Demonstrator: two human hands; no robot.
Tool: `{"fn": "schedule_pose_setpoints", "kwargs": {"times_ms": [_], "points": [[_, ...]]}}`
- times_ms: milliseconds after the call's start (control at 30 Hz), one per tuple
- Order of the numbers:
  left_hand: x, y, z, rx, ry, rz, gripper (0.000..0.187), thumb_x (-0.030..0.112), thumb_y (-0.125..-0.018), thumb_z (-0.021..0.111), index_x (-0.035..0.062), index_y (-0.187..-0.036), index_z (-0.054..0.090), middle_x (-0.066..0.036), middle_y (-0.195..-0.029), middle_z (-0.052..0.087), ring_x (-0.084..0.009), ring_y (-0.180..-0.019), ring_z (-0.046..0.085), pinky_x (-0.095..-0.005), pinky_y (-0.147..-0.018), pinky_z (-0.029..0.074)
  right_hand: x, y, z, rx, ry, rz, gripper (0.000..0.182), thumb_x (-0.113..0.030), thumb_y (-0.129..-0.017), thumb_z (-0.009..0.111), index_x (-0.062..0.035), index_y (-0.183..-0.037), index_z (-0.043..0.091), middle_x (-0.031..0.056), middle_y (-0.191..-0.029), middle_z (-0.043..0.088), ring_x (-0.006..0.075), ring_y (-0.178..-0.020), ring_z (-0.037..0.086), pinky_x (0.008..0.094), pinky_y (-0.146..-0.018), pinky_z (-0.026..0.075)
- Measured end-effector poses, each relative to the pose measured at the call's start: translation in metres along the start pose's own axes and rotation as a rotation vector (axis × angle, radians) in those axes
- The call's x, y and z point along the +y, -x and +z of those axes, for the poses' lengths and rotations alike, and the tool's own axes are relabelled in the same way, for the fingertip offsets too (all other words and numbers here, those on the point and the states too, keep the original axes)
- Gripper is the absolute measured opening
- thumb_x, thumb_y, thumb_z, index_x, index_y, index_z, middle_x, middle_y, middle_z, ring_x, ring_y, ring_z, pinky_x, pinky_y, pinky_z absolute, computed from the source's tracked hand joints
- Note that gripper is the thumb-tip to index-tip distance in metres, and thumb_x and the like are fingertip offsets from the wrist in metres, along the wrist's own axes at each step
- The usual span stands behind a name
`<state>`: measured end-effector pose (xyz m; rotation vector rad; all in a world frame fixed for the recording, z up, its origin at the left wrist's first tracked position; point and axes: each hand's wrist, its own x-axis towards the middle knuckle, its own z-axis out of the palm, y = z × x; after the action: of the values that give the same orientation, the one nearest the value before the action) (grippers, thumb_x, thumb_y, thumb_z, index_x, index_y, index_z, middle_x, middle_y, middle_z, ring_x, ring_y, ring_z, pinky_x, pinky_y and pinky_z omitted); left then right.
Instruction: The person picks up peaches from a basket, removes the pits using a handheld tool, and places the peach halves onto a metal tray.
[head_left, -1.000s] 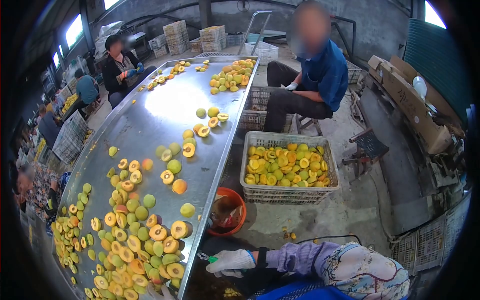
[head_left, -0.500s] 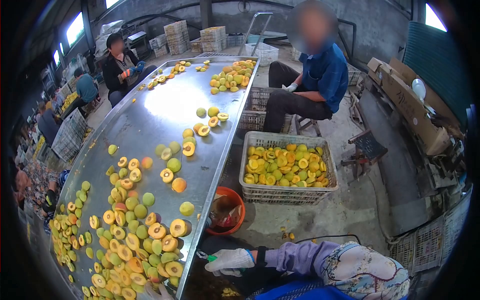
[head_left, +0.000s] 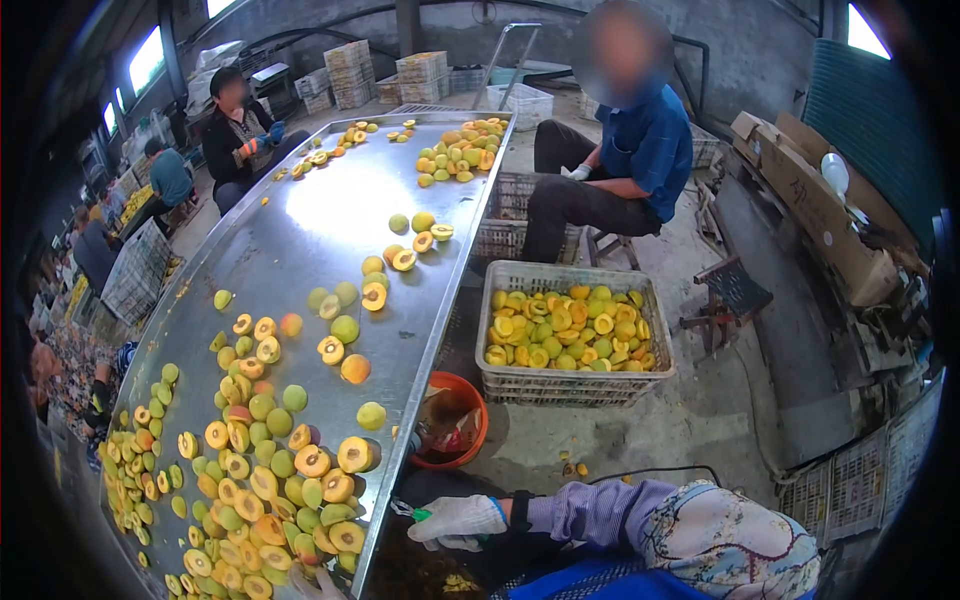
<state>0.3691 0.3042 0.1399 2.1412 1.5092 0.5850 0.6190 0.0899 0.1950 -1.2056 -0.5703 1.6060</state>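
My right hand [head_left: 462, 518], in a white knitted glove, is closed around a green-handled tool [head_left: 421, 515] with a small metal tip. It is beside the table's right edge, just off the metal top. My left hand [head_left: 318, 586], also gloved, shows only partly at the bottom of the view, by the near edge among the fruit. Most of it is cut off, and I cannot make out its grip. Many halved peaches [head_left: 312, 461], some with a stone or hollow showing, lie cut side up or down on the metal table [head_left: 385, 345] next to it.
A crate [head_left: 578, 390] full of peach halves stands right of the table. An orange bucket [head_left: 478, 432] sits between the table and crate. One person in a blue shirt [head_left: 655, 150] sits beyond the crate; another person [head_left: 240, 140] sits across the table. A folding stool [head_left: 735, 290] stands right.
The view has shifted very slightly. Both hands stay in nearly the same places, and the green-handled tool remains in my right hand.
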Motion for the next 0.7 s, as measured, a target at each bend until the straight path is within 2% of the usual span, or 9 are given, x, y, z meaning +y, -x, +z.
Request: {"fn": "schedule_pose_setpoints", "kwargs": {"times_ms": [333,467,567,633,700], "points": [[-0.001,0.002,0.0,-0.006,0.008,-0.045,0.052,0.032,-0.09,0.06,0.0063,-0.134,0.053,-0.021,-0.132,0.053,-0.0343,-0.119,0.05,-0.0412,-0.104,0.037,0.009,-0.005,-0.003,-0.01,0.01,0.0,0.042,-0.046,-0.09,0.06,-0.0057,-0.078,0.059,-0.0007,-0.047,0.046,0.0083,-0.037,0.044,0.0239,-0.036,0.035],[0.013,0.005,-0.005,-0.031,0.064,-0.062,0.051,0.031,-0.09,0.059,0.0061,-0.134,0.054,-0.02,-0.135,0.052,-0.0337,-0.121,0.05,-0.0401,-0.105,0.037,0.002,-0.004,0.001,0.05,-0.028,0.053,0.037,-0.04,-0.089,0.061,-0.0058,-0.076,0.058,0.0013,-0.046,0.045,0.0112,-0.035,0.043,0.0266,-0.032,0.035],[-0.007,0.001,0.004,-0.022,0.078,-0.083,0.059,0.034,-0.087,0.062,0.0076,-0.138,0.05,-0.021,-0.139,0.05,-0.0343,-0.125,0.047,-0.0398,-0.107,0.035,-0.005,-0.003,0.003,0.072,-0.005,0.123,0.038,-0.041,-0.089,0.06,-0.0049,-0.078,0.057,0.0016,-0.046,0.045,0.0117,-0.034,0.044,0.0274,-0.032,0.035],[-0.021,-0.004,0.013,0.032,0.145,0.053,0.038,0.013,-0.09,0.058,-0.0045,-0.123,0.052,-0.022,-0.136,0.047,-0.0365,-0.126,0.044,-0.0415,-0.107,0.035,-0.001,-0.004,0.004,0.049,0.026,0.099,0.038,-0.042,-0.089,0.059,-0.0048,-0.079,0.057,0.0015,-0.046,0.045,0.0117,-0.034,0.044,0.0274,-0.032,0.035],[-0.026,-0.005,0.014,0.048,0.125,0.054,0.04,0.012,-0.089,0.059,-0.0046,-0.125,0.051,-0.021,-0.133,0.049,-0.035,-0.123,0.047,-0.0394,-0.105,0.036,-0.003,-0.003,0.002,0.031,0.073,0.078,0.039,-0.043,-0.09,0.057,-0.0047,-0.08,0.057,0.0012,-0.046,0.045,0.0116,-0.035,0.044,0.0269,-0.033,0.034]]}}
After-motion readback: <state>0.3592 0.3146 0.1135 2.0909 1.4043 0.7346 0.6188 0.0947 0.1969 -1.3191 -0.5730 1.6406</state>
